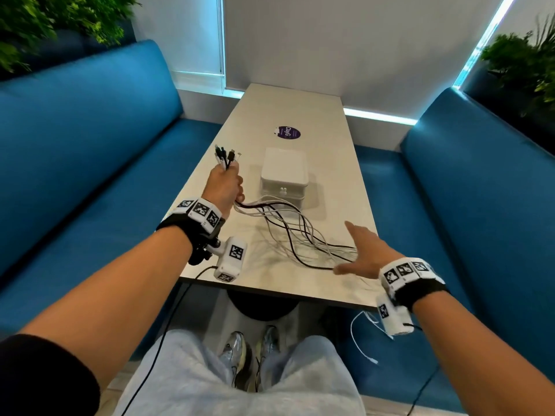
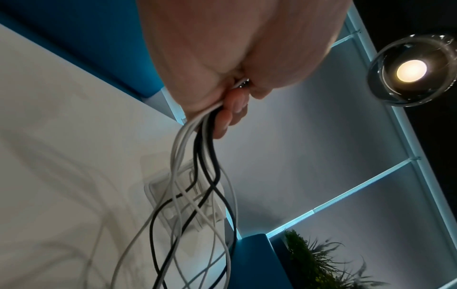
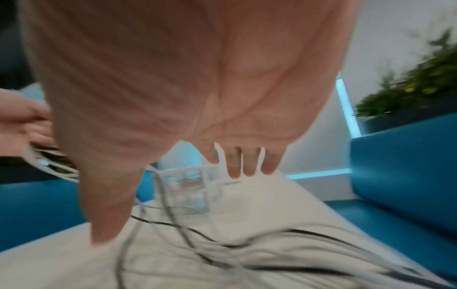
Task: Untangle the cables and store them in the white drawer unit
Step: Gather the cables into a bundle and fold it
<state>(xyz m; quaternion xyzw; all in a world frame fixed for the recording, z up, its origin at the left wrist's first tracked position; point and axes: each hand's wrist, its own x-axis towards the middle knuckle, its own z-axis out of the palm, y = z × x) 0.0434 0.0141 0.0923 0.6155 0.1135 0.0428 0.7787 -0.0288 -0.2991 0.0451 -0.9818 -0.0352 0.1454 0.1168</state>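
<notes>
My left hand is raised over the table's left side and grips a bundle of white and black cables near their plug ends, which stick up out of the fist. The cables trail from the fist down across the table toward the near right edge. My right hand hovers there with straight, spread fingers, just above the trailing cables, holding nothing. The white drawer unit stands mid-table beyond the cables, drawers closed.
A purple round sticker lies on the table beyond the drawer unit. Blue benches flank the table on both sides. A loose white cable hangs below the table's near right corner. Plants stand behind both benches.
</notes>
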